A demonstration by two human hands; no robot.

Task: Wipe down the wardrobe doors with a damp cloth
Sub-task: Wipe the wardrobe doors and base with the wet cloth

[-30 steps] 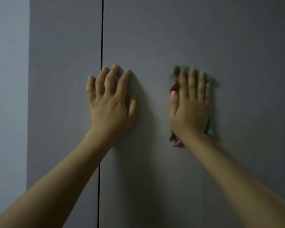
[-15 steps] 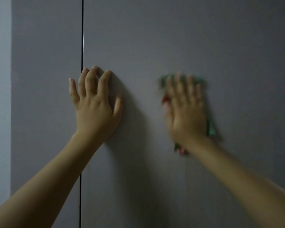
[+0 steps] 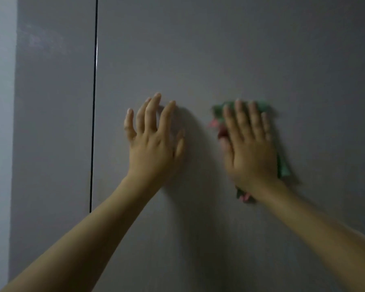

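Against the right wardrobe door point(image 3: 219, 49), the right hand point(image 3: 251, 148) presses a green cloth point(image 3: 283, 169) flat under straight fingers. Beside it, the left hand point(image 3: 154, 144) rests spread and holds nothing. Soft, light and limp, the cloth probably handles best under a flat palm; blur hides its folds.

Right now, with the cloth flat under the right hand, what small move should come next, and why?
Probably slide the right hand sideways across the wide door, pressing the green cloth flat. The cloth covers only a small patch, and much of this door's grey face lies bare around it. The left hand rests spread on the same door, right of the dark gap, steadying it.
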